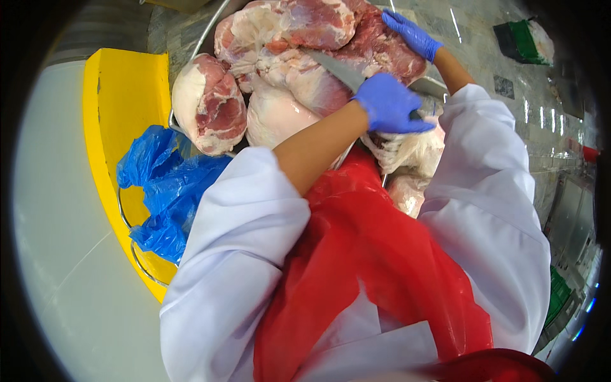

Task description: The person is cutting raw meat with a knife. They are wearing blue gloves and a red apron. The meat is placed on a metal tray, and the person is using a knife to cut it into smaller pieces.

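Head view — left hand (387, 105) wrapped round knife (344, 73), blade over meat (312, 25); right hand (410, 33) on meat, fingers outstretched — blue plastic (172, 191) nearby.

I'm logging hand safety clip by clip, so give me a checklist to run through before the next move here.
1. Knife secure: ok, in the left hand's grip, blade angled away from the body.
2. Right hand clear of the blade: ok, at the right edge of the meat, apart from it.
3. Both hands gloved: ok.
4. Forearms covered: not ok, bare skin shows past the white sleeves.
5. Blade tip free of the meat: cannot tell, it may lie over it or in it.
6. Blue plastic away from the blade: ok, left of the meat.
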Motion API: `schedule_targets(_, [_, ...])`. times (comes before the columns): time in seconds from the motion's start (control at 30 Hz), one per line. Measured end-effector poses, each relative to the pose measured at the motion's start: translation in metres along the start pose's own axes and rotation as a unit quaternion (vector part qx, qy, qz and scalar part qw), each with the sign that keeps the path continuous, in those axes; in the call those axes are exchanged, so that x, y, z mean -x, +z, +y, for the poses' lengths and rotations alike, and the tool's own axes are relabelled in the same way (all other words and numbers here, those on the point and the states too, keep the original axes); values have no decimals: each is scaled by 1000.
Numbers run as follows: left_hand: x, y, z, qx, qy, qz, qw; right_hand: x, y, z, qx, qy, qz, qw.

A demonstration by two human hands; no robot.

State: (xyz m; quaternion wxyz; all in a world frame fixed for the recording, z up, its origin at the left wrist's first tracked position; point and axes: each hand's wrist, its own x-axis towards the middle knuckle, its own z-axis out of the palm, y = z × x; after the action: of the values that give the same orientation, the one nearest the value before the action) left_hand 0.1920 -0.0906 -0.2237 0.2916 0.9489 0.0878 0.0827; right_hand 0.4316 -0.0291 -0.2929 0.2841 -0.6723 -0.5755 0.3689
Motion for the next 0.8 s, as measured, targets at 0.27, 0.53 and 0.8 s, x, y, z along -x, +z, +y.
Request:
schedule_targets(0.27, [119,-60,-21,24,128,33,991,33,0,9,-261,124,-19,957])
schedule_targets(0.53, [176,-67,28,54,-193,221,954,30,-1,-7,-279,173,-30,944])
schedule_targets(0.8, [194,-100,53,252,-441,171,844,7,-20,3,-414,257,-144,861])
